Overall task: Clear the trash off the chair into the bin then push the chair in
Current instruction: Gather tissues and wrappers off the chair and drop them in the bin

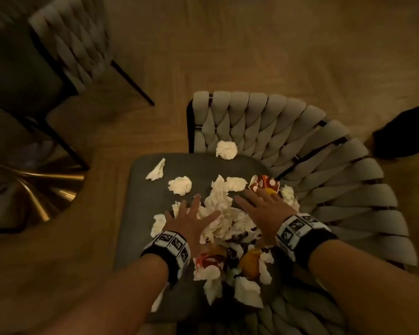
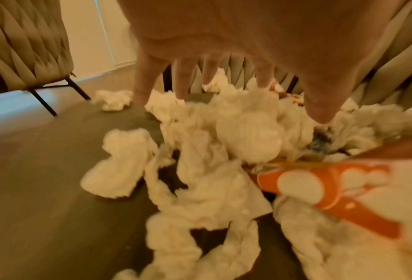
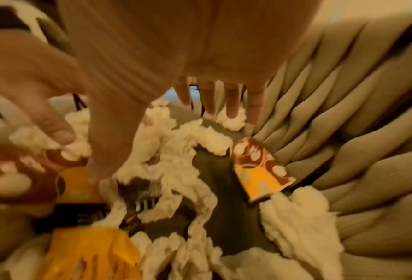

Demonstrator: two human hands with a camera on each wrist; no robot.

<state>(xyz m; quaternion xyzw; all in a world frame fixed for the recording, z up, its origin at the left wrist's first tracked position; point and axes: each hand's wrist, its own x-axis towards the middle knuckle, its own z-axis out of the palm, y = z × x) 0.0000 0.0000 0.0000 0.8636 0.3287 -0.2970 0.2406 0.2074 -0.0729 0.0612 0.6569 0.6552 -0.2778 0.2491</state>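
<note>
A chair with a dark seat [image 1: 140, 213] and a woven grey back [image 1: 300, 146] carries a heap of crumpled white tissues [image 1: 220, 213] mixed with red-and-yellow wrappers [image 1: 264, 183] and dark scraps. Single tissue balls [image 1: 226, 149] lie apart toward the back of the seat. My left hand [image 1: 191, 218] hovers over the left side of the heap with straight, spread fingers [image 2: 142, 89]. My right hand [image 1: 259, 209] is spread over the right side, fingers [image 3: 233, 102] extended toward the backrest. Neither hand holds anything. No bin is in view.
A second woven chair [image 1: 70, 44] with black legs stands at the upper left on the wooden floor [image 1: 252, 44]. A brass table base [image 1: 34, 184] sits at the left. A dark object [image 1: 402, 134] lies on the floor at the right edge.
</note>
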